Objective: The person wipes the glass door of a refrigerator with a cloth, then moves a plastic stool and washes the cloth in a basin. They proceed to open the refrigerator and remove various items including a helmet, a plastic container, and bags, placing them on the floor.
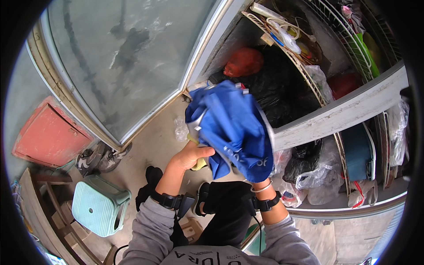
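Observation:
A crumpled blue fabric item (233, 124) with pale trim and white lettering hangs in front of me, slightly blurred. My left hand (193, 155) grips its near left edge, thumb on top. A yellow-green cloth (199, 163) shows beside and below that hand; I cannot tell whether the fingers hold it as well. My right hand (261, 184) reaches up under the right side of the blue fabric. Only its wrist end, with a pale bangle, is visible, and the fabric hides the fingers.
An open cabinet (341, 107) on the right holds black plastic bags (270, 89), a red bag (244, 62), wire racks (298, 63) and clear bags (323, 182). Its glazed door (132, 59) stands at the upper left. A pale green plastic stool (96, 205) and shoes (104, 158) are at left.

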The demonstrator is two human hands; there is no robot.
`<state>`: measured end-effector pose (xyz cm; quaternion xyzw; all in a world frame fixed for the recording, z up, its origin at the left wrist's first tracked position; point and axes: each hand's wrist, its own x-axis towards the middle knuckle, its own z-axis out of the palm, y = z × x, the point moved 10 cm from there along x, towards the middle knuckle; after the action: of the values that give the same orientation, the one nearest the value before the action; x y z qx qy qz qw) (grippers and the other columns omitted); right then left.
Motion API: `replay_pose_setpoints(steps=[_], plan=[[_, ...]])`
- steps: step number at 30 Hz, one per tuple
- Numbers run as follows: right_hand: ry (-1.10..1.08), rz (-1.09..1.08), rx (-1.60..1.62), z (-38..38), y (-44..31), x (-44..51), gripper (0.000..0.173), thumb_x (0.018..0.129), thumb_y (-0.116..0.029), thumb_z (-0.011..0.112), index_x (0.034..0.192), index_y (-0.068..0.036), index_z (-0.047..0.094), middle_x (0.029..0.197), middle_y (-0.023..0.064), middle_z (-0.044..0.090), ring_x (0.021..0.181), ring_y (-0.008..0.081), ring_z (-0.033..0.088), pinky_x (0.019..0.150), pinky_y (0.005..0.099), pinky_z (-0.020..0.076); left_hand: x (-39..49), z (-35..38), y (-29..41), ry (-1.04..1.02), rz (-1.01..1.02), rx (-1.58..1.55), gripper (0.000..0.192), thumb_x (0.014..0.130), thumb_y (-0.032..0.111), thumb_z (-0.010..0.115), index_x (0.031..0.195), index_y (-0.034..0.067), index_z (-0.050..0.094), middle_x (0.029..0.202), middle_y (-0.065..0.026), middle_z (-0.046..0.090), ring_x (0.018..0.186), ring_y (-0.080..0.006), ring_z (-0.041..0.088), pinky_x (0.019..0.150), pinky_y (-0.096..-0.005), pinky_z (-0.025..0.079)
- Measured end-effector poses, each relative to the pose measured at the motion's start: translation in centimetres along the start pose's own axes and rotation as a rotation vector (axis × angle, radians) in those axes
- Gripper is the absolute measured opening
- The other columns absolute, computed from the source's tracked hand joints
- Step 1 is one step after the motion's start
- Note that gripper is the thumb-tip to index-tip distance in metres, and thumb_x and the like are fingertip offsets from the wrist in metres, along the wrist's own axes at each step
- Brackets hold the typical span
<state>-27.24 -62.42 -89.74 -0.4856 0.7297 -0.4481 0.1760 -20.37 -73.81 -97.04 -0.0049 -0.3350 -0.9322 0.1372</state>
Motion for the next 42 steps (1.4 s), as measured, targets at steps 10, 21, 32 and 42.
replay_pose_setpoints(steps=[10,21,32,42], plan=[[0.202,0.044,-0.444,-0.7,-5.2,3.3,0.094,0.067,-0.036,0.082,0.139,0.000,0.034,0.132,0.0268,0.044,0.114,0.0387,0.052,0.096,0.0412,0.0426,0.8,-4.7,0.4,0.592,0.124,-0.280,0.038,0.082,0.012,0.068,0.117,0.000,0.059,0.113,-0.0087,0.062,0.102,-0.0212,0.059,0.093,-0.0368,0.046],[-0.007,0.312,-0.368,4.5,-1.0,1.0,0.123,0.061,-0.040,0.081,0.148,-0.005,0.000,0.141,0.0296,0.029,0.122,0.0433,0.045,0.094,0.0429,0.0461,1.0,-3.9,-1.4,0.352,0.119,-0.369,0.052,0.078,0.021,0.072,0.123,0.005,0.052,0.115,-0.0093,0.060,0.107,-0.0268,0.057,0.096,-0.0423,0.045],[-0.072,0.197,-0.368,-9.7,-7.1,0.5,0.090,0.069,-0.023,0.075,0.140,-0.001,0.024,0.119,0.0242,0.056,0.110,0.0342,0.056,0.095,0.0365,0.0442,0.5,-4.1,2.8,0.361,0.172,-0.401,0.051,0.086,0.046,0.054,0.117,0.007,0.054,0.117,-0.0116,0.057,0.108,-0.0282,0.055,0.094,-0.0436,0.044],[1.106,-0.841,-0.636,-37.2,-41.4,7.9,0.070,0.072,-0.014,0.072,0.129,0.005,0.037,0.121,0.0222,0.053,0.112,0.0292,0.053,0.096,0.0362,0.0408,0.2,-7.8,1.2,0.530,0.094,-0.388,0.033,0.084,0.036,0.051,0.093,0.006,0.061,0.091,-0.0103,0.066,0.084,-0.0275,0.063,0.078,-0.0401,0.051]])
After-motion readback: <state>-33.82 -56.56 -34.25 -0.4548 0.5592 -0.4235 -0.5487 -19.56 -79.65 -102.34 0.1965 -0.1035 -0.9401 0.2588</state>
